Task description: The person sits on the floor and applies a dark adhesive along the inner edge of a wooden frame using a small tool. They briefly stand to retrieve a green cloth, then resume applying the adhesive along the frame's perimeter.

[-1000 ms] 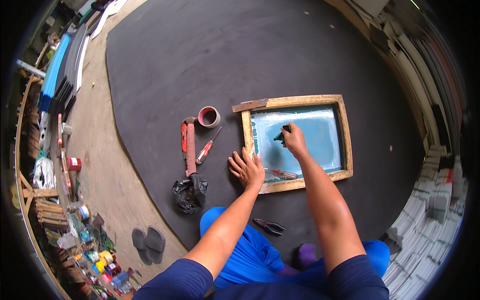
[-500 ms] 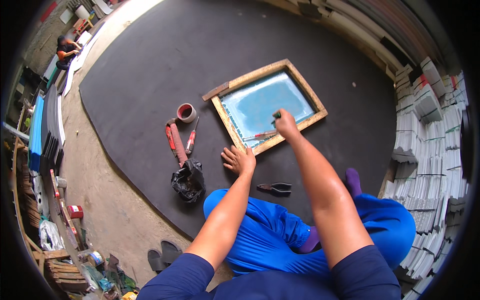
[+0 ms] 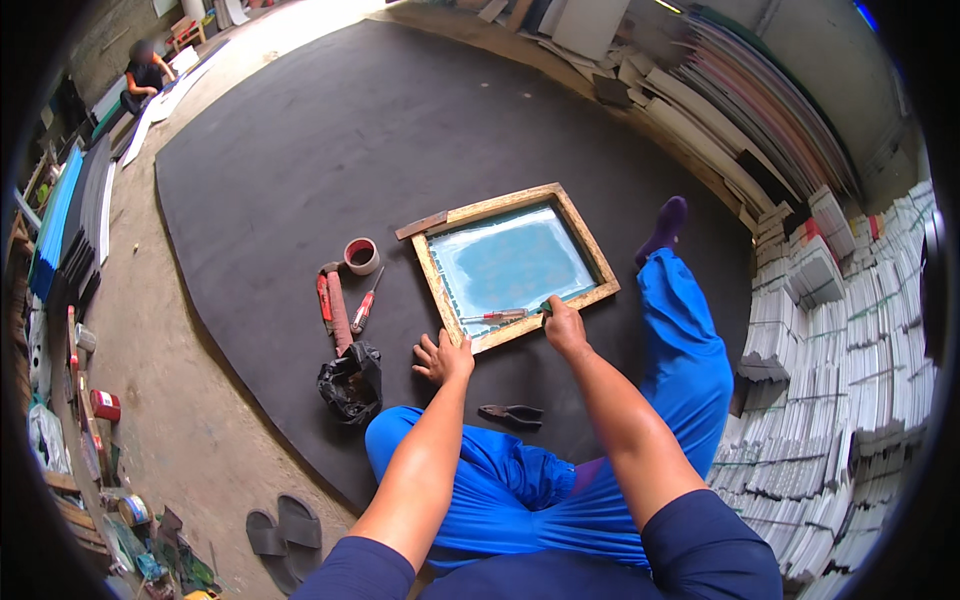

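Observation:
A wooden frame (image 3: 434,280) with a blue-and-white screen (image 3: 525,255) stretched in it lies in front of me. My left hand (image 3: 443,357) is open at its near left corner, fingers spread on the black sheet. Over the near rail, my right hand (image 3: 565,328) is closed around a green-handled tool (image 3: 547,309); its working end is too small to make out. Inside the frame, along the near edge, lies a slim tool with a red-and-clear handle (image 3: 505,316). A short wood strip (image 3: 421,226) sits at the far left corner.
Left of the frame are a tape roll (image 3: 362,256), a red-handled screwdriver (image 3: 367,305), a reddish rod-shaped tool (image 3: 339,312) and a black plastic bag (image 3: 352,385). Pliers (image 3: 511,414) lie before my legs. Bundled white stacks (image 3: 820,350) stand right. A person (image 3: 145,75) sits far left.
My right hand has drawn nearer, from over the screen to the near rail, still gripping the green-handled tool. My right leg has stretched out forward beside the frame. The view has shifted.

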Motion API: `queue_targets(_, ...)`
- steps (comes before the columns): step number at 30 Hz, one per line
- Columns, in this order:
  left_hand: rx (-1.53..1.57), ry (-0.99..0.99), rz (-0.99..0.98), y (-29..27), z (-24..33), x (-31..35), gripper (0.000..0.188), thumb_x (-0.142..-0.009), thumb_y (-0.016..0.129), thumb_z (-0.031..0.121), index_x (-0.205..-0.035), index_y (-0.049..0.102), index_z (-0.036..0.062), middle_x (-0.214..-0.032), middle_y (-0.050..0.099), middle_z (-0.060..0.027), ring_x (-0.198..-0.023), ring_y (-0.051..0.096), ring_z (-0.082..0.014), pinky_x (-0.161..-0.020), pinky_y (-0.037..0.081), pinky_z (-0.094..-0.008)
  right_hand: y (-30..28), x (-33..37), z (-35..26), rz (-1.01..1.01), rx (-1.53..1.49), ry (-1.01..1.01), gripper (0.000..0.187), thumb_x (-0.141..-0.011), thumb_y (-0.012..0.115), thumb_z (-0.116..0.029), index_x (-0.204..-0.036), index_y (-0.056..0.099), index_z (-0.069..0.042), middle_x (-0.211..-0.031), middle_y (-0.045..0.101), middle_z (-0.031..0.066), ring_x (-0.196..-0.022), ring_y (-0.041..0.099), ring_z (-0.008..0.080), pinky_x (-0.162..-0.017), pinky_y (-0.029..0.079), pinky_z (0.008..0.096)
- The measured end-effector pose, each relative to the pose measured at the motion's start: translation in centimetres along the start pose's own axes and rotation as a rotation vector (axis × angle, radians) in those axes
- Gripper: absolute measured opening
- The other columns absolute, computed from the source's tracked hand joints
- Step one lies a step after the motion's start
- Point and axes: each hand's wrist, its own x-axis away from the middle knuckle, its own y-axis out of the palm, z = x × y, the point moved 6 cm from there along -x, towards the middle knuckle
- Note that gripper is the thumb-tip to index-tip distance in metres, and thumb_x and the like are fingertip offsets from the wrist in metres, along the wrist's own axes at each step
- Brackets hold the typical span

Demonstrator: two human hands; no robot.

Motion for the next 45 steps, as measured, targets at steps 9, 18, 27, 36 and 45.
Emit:
queue_targets(9, -0.033, -0.002, 0.007, -0.3, -0.8, -0.4, 0.060, -0.087, 0.067, 0.056, -0.139, 0.058, 0.0278, -0.158, 0.028, -0.0109, -0.149, 0.018, -0.0369, -0.117, 0.013, -0.0664, 1.8, -2.9, 3.8, -0.096, 0.236, -0.226, 0.010, -0.091, 0.055, -0.009, -0.100, 0.059, -0.006, -0.092, 0.069, 0.0224, -0.090, 0.064, 0.0437, -0.083, 0.048, 0.0520)
queue_targets(18, -0.011, -0.091, -0.041, -0.6, -2.0, -0.6, 0.051, -0.092, 0.067, 0.043, -0.142, 0.056, 0.0375, -0.154, 0.035, -0.0109, -0.146, 0.027, -0.0322, -0.117, 0.022, -0.0571, 2.5, -3.1, 5.9, -0.206, 0.127, -0.276, 0.011, -0.094, 0.055, -0.015, -0.099, 0.058, -0.006, -0.096, 0.068, 0.0216, -0.097, 0.063, 0.0436, -0.081, 0.048, 0.0526)
queue_targets(27, -0.010, 0.076, -0.085, -1.1, -6.0, 3.8, 0.048, -0.091, 0.066, 0.040, -0.138, 0.061, 0.0304, -0.157, 0.035, -0.0131, -0.149, 0.025, -0.0320, -0.115, 0.025, -0.0579, 1.0, 4.5, 4.6, -0.320, 0.194, -0.229, 0.012, -0.090, 0.057, -0.012, -0.100, 0.060, -0.008, -0.092, 0.070, 0.0218, -0.089, 0.067, 0.0435, -0.077, 0.050, 0.0548)
queue_targets(36, 0.176, 0.140, 0.005, -1.2, -7.2, 6.2, 0.048, -0.086, 0.073, 0.037, -0.129, 0.067, 0.0162, -0.136, 0.057, -0.0128, -0.134, 0.046, -0.0333, -0.111, 0.037, -0.0477, 4.5, 6.7, -2.6, -0.138, -0.237, -0.182, 0.042, -0.099, 0.063, -0.033, -0.079, 0.058, 0.004, -0.070, 0.062, 0.0265, -0.067, 0.061, 0.0467, -0.061, 0.045, 0.0497)
queue_targets(45, 1.071, 0.282, -0.323, 0.9, -6.0, 5.0, 0.044, -0.104, 0.051, 0.047, -0.120, 0.069, 0.0105, -0.098, 0.073, -0.0058, -0.089, 0.071, -0.0208, -0.075, 0.056, -0.0359, 9.5, 9.2, -9.8, -0.510, -0.853, -0.048, 0.029, -0.105, 0.052, -0.021, -0.118, 0.065, 0.001, -0.101, 0.072, 0.0139, -0.078, 0.069, 0.0203, -0.071, 0.056, 0.0338)
